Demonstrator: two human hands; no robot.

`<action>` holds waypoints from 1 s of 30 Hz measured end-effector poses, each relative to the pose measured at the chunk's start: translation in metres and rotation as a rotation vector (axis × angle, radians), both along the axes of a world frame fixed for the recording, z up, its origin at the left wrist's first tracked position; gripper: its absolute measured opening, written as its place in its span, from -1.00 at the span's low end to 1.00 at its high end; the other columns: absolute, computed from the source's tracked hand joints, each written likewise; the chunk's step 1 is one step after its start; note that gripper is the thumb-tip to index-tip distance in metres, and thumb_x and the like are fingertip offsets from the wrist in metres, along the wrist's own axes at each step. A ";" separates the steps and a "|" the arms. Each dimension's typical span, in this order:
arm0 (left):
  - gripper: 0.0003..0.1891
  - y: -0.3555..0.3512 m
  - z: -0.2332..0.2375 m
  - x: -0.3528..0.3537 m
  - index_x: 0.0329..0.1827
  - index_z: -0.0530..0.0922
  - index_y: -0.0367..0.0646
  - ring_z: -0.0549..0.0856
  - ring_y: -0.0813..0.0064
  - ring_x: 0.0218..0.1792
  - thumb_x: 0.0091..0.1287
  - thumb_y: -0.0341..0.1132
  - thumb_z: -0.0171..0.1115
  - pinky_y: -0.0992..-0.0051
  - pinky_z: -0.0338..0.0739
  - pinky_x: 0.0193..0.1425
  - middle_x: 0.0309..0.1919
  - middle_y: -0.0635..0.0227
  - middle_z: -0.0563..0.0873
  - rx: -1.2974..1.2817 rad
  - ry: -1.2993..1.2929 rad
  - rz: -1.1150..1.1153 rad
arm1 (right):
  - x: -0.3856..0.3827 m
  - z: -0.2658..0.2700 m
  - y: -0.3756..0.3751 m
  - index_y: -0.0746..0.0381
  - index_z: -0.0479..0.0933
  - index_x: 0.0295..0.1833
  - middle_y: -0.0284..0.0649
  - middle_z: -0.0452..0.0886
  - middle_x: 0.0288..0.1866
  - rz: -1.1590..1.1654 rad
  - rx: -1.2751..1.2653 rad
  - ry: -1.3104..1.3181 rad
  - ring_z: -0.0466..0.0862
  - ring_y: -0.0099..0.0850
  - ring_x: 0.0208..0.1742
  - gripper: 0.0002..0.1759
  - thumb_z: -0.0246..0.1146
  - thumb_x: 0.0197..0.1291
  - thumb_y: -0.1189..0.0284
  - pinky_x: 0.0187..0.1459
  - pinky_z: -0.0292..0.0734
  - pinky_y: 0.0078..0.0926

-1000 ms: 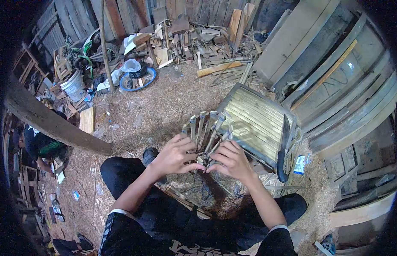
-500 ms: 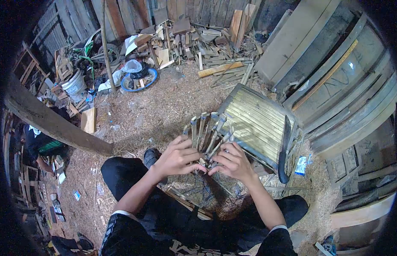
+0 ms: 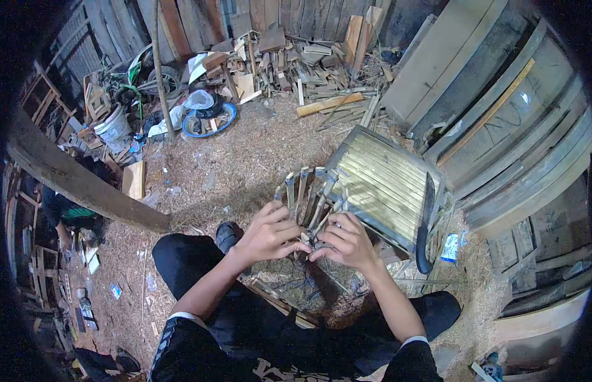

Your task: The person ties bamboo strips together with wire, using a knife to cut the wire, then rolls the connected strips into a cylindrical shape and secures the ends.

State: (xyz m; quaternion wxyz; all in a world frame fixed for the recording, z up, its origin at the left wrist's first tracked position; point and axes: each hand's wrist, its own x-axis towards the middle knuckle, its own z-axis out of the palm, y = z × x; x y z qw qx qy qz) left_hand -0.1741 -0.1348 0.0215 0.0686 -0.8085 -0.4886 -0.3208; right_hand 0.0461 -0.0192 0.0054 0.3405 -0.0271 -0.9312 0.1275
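A curved frame of bamboo sticks (image 3: 302,191), lashed with dark ties near its upper ends, stands between my knees. My left hand (image 3: 267,235) is closed at its left side, with thumb and fingers pinched near the frame's near edge. Close beside it, my right hand (image 3: 348,243) is closed on the right side, the two thumbs almost meeting. Fingers hide the exact spot being gripped. Just beyond my right hand is a low bamboo-slat stand (image 3: 378,184). A large knife with a dark handle (image 3: 427,223) lies along its right edge.
Wood scraps (image 3: 270,63) are heaped along the far wall. A blue-rimmed basin (image 3: 210,121) holds bags and scraps. A slanting post (image 3: 86,175) rises at left, with another person's arm (image 3: 63,235) beyond it. Boards (image 3: 499,127) lean at right.
My hands stay at the same place on the bamboo frame, with only slight finger movement. The view has shifted a little, and the other person's arm at left has moved slightly.
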 end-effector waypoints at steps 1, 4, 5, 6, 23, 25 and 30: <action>-0.64 0.000 -0.001 0.000 -0.27 0.73 -0.06 0.61 0.38 -0.25 0.14 0.04 0.52 0.24 0.45 0.21 -0.42 0.47 0.69 -0.016 -0.004 -0.002 | 0.000 0.000 0.000 0.22 0.72 -0.24 -0.35 0.69 -0.33 -0.003 -0.007 -0.003 0.62 -0.22 -0.01 -0.42 0.59 -0.31 0.01 0.04 0.53 -0.18; -0.62 -0.001 0.001 0.002 -0.16 0.74 -0.05 0.60 0.39 -0.26 0.16 0.04 0.51 0.24 0.45 0.22 -0.43 0.49 0.69 -0.037 -0.034 0.001 | -0.001 0.001 -0.003 0.21 0.73 -0.23 -0.35 0.71 -0.32 0.001 -0.051 -0.015 0.62 -0.23 0.01 -0.46 0.60 -0.27 0.05 0.08 0.52 -0.15; -0.61 -0.001 0.002 0.003 -0.09 0.74 -0.04 0.60 0.40 -0.26 0.17 0.03 0.50 0.24 0.45 0.22 -0.42 0.50 0.68 -0.042 -0.059 0.006 | -0.001 0.003 -0.003 0.21 0.73 -0.23 -0.35 0.71 -0.32 0.002 -0.050 -0.016 0.62 -0.23 0.01 -0.46 0.60 -0.27 0.05 0.08 0.52 -0.15; -0.61 -0.001 0.001 0.003 -0.09 0.74 -0.04 0.60 0.40 -0.26 0.17 0.03 0.50 0.24 0.45 0.22 -0.42 0.50 0.68 -0.041 -0.059 0.007 | -0.001 0.007 -0.003 0.21 0.73 -0.23 -0.35 0.73 -0.31 0.014 -0.048 -0.016 0.62 -0.24 0.02 -0.49 0.61 -0.25 0.09 0.11 0.52 -0.13; -0.63 -0.005 -0.001 0.013 -0.13 0.76 -0.05 0.59 0.38 -0.26 0.14 -0.01 0.55 0.22 0.48 0.19 -0.44 0.47 0.72 0.011 -0.061 0.048 | 0.009 0.002 0.001 0.17 0.74 -0.20 -0.34 0.76 -0.31 -0.081 -0.071 0.010 0.63 -0.27 0.00 -0.53 0.58 -0.13 0.05 0.20 0.51 -0.11; -0.63 -0.005 0.000 0.013 -0.13 0.76 -0.06 0.60 0.37 -0.25 0.14 -0.01 0.56 0.21 0.48 0.21 -0.42 0.46 0.75 -0.004 -0.076 0.043 | 0.008 0.003 0.000 0.17 0.74 -0.21 -0.34 0.75 -0.31 -0.071 -0.076 0.040 0.63 -0.27 -0.01 -0.53 0.59 -0.15 0.07 0.17 0.53 -0.12; -0.63 -0.008 -0.003 0.014 -0.15 0.77 -0.06 0.63 0.35 -0.22 0.13 -0.01 0.57 0.19 0.47 0.24 -0.37 0.44 0.79 -0.042 -0.083 0.069 | 0.008 0.004 -0.001 0.17 0.73 -0.21 -0.35 0.75 -0.31 -0.081 -0.055 0.044 0.62 -0.27 0.00 -0.53 0.59 -0.16 0.07 0.15 0.53 -0.14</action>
